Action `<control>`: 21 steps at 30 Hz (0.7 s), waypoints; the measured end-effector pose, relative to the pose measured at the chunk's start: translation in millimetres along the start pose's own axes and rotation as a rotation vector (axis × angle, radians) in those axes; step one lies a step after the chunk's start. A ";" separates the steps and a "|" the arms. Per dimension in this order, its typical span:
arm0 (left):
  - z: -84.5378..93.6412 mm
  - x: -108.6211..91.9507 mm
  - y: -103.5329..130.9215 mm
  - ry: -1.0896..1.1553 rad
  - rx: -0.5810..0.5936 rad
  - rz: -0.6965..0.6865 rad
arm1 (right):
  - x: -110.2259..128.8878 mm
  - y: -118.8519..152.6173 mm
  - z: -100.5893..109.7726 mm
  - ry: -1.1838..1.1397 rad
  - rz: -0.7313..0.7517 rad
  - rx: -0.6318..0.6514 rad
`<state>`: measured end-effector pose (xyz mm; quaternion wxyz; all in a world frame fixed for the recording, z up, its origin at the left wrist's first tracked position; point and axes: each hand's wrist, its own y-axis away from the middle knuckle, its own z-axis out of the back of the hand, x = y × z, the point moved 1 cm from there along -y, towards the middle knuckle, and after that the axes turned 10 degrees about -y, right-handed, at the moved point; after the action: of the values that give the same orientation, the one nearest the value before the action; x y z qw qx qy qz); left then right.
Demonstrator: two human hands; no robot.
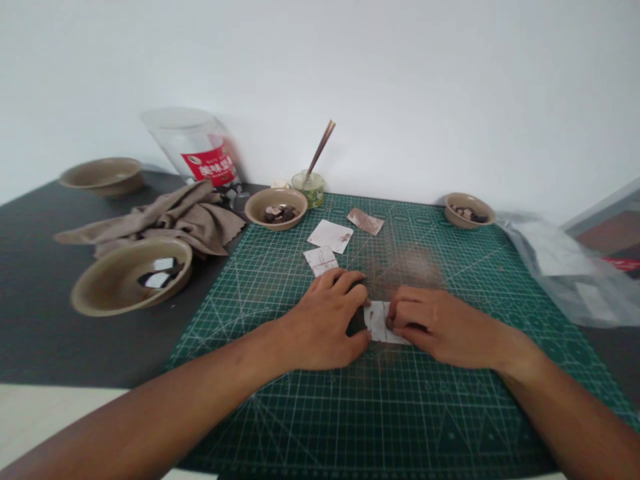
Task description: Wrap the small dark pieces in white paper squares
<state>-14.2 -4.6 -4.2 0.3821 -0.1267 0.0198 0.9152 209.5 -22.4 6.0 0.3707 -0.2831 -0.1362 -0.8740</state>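
A small white paper with brown smudges [376, 321] lies on the green cutting mat [320, 413]. My left hand [335, 320] rests at its left edge, fingers curved and thumb apart, pressing down the paper's end; nothing is plainly gripped. On the paper's right part, my right hand [430, 323] has its fingers pinched around a small dark piece, mostly hidden by the fingertips. Beyond my left hand lie a lined white paper [321, 259], a larger white paper [330, 236] and a brown-stained paper [365, 221].
Bowls with dark pieces stand at the back [277, 223], right [469, 220] and left [107, 297]. A brown cloth [170, 220], a clear jar [175, 143], a green cup with sticks [314, 192] and another bowl [103, 179] are behind. A plastic bag [575, 267] lies right.
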 end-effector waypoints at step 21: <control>0.0 -1.4 0.8 0.022 0.014 0.004 | 3.7 -4.0 2.0 -0.027 0.011 0.000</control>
<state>-13.8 -6.2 -3.9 0.3808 -0.1340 0.0309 0.9144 205.3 -20.9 9.6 0.3739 -0.2956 -0.1396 -0.8680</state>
